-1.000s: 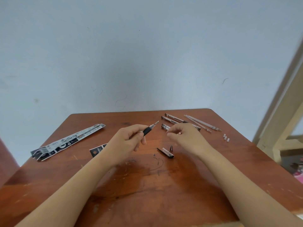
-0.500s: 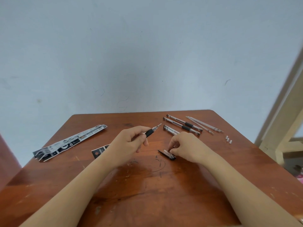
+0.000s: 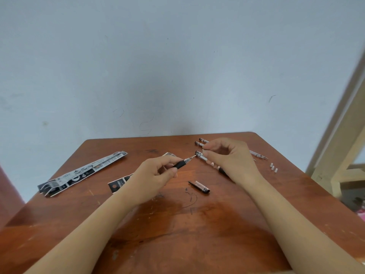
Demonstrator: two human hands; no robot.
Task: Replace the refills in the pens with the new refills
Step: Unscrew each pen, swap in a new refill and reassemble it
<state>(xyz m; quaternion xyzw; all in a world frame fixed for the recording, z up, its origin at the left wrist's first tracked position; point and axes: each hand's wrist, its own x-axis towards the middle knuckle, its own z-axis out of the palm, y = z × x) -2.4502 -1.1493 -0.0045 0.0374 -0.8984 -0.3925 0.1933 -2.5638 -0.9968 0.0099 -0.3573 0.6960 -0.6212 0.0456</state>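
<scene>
My left hand (image 3: 156,175) grips a pen (image 3: 180,164) by its black rubber sleeve, with the fine tip pointing up and to the right. My right hand (image 3: 229,157) hovers just beyond that tip, thumb and forefinger pinched together; the small dark nose cone that lay beside the pen cap (image 3: 199,186) is no longer on the table and seems to sit hidden in the pinch. The cap lies on the brown table (image 3: 177,224) below both hands. Other pens (image 3: 199,154) lie under and behind my right hand. Thin refills (image 3: 258,155) poke out on its right.
A long black-and-white refill packet (image 3: 83,173) lies at the left. A black card (image 3: 118,183) is partly under my left wrist. Small white end caps (image 3: 273,168) sit near the table's right edge. The wall stands right behind the table.
My right hand dropped to the cap, took the small nose cone from beside it, and rose toward the pen's tip. My left hand kept hold of the pen and barely moved.
</scene>
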